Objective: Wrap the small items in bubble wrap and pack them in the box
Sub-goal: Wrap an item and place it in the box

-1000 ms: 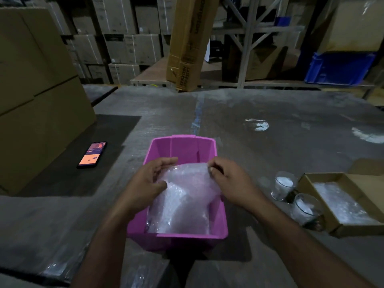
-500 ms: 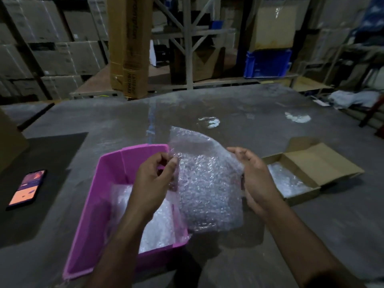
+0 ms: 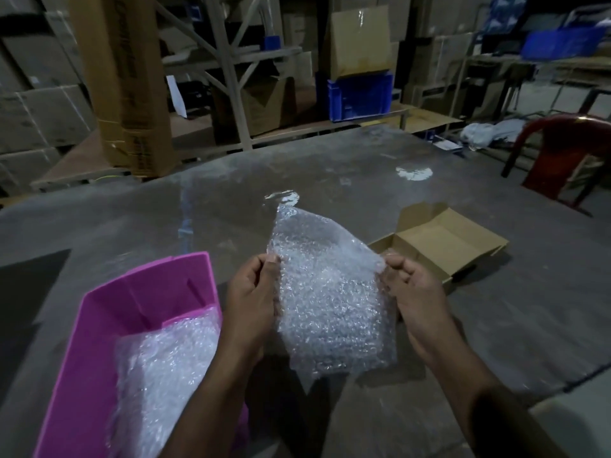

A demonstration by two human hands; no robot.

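Observation:
A sheet of bubble wrap (image 3: 330,299) hangs above the grey table, stretched between both hands. My left hand (image 3: 253,299) pinches its left edge and my right hand (image 3: 415,292) pinches its right edge. To the lower left stands a pink plastic bin (image 3: 132,295) with more bubble wrap (image 3: 165,375) lying inside. An open brown cardboard box (image 3: 443,246) sits on the table behind my right hand, partly hidden by the sheet. The small glass items are out of sight.
A tall cardboard carton (image 3: 129,94) stands at the table's far left edge. Behind it are shelves with cartons and a blue crate (image 3: 360,94). A red plastic chair (image 3: 568,153) is at the far right. A dark mat (image 3: 29,285) lies at the left.
Both hands have lifted one bubble wrap sheet out of the pink bin and moved it right, spreading it between them. The view has swung right; the phone and glasses have left the frame.

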